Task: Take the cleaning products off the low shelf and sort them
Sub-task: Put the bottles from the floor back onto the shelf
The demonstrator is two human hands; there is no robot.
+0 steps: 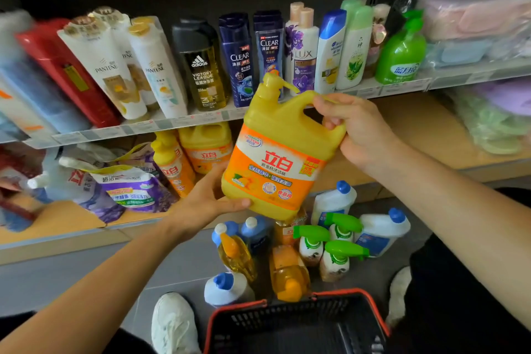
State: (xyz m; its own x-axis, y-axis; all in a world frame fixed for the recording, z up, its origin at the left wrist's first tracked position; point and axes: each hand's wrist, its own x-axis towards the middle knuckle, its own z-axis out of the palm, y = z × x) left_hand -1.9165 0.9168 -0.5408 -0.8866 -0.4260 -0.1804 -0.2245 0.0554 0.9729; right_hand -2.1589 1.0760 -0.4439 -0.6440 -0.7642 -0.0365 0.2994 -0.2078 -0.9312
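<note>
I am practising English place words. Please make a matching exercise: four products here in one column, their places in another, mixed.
1 yellow jug
2 spray bottles
3 purple pouch
4 green pump bottle

A on the upper shelf
B on the floor
C on the low shelf
D gripped by the right hand, left hand beneath

Pairs: 1-D, 2-B, 3-C, 4-A
</note>
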